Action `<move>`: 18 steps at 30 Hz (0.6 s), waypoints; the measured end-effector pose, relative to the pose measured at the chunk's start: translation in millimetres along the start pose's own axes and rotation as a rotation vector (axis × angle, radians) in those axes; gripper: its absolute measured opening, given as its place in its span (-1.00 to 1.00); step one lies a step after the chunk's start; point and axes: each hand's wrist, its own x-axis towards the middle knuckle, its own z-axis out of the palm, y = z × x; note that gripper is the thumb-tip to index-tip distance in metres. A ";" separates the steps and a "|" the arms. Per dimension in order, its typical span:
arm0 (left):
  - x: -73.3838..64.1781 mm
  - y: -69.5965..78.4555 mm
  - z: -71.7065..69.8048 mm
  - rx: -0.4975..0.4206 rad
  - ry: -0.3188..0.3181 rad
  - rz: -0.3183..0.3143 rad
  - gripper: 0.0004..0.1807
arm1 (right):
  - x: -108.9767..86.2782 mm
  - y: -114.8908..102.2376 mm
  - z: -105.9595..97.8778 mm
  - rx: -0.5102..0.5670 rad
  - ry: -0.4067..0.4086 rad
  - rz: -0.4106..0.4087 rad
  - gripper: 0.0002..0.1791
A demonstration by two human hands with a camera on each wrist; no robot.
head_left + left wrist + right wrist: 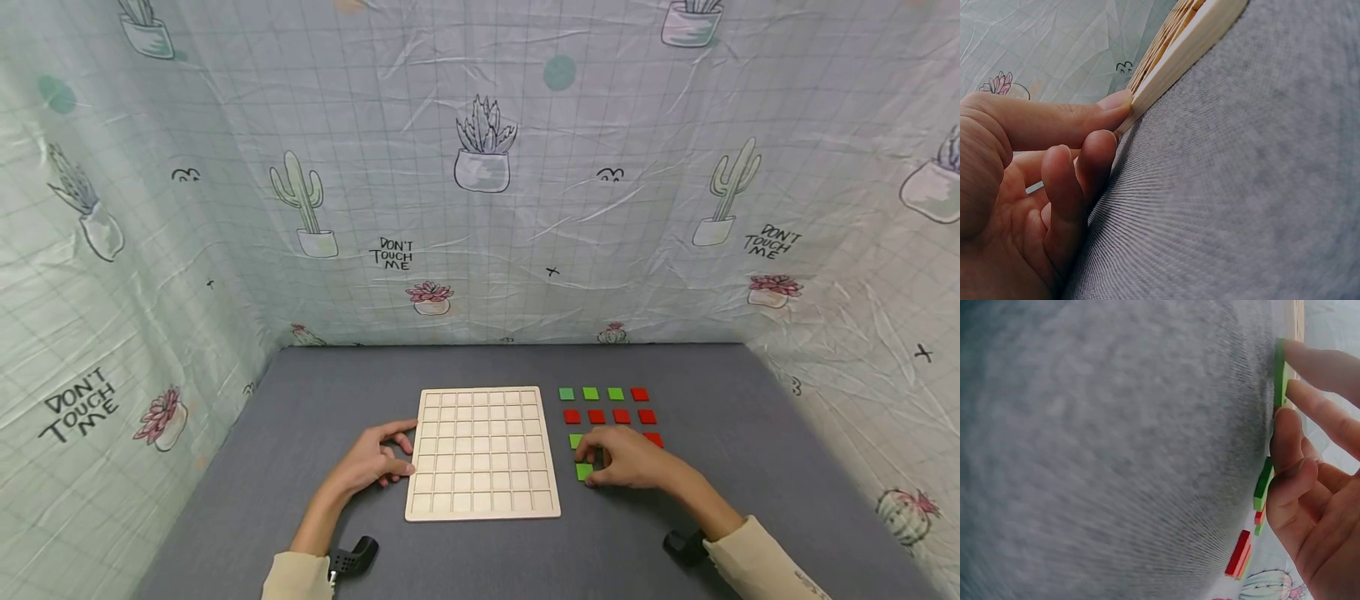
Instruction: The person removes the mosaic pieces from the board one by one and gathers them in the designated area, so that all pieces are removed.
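A light wooden board [482, 454] with a grid of square recesses lies on the grey table. My left hand [373, 456] rests at its left edge, thumb and forefinger touching the rim. In the left wrist view the thumb [1094, 119] presses the board's edge [1191, 56], the other fingers loosely bent. Right of the board, my right hand [626, 456] pinches a green square tile [584, 472] at the near end of the tile rows. The right wrist view shows thumb and fingertips on that green tile [1280, 372]. The hand hides part of the rows behind it.
Rows of green and red tiles [596, 417] lie right of the board, the far row starting with a teal-green tile [566, 394]. A cactus-printed curtain [480, 225] rises behind the table [337, 375] and along both sides.
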 end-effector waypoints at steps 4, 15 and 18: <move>1.7 0.0 -0.8 0.000 -0.005 0.008 -0.11 | -0.8 -1.6 -5.4 -0.026 0.024 0.003 -0.77; -2.3 -0.1 -4.8 0.002 -0.008 -0.012 -0.17 | -1.6 -0.6 -10.3 -0.011 0.090 0.002 -0.65; -2.6 2.2 -5.5 0.000 0.001 -0.040 -0.19 | -1.7 -1.6 -11.7 -0.017 0.116 0.022 -0.63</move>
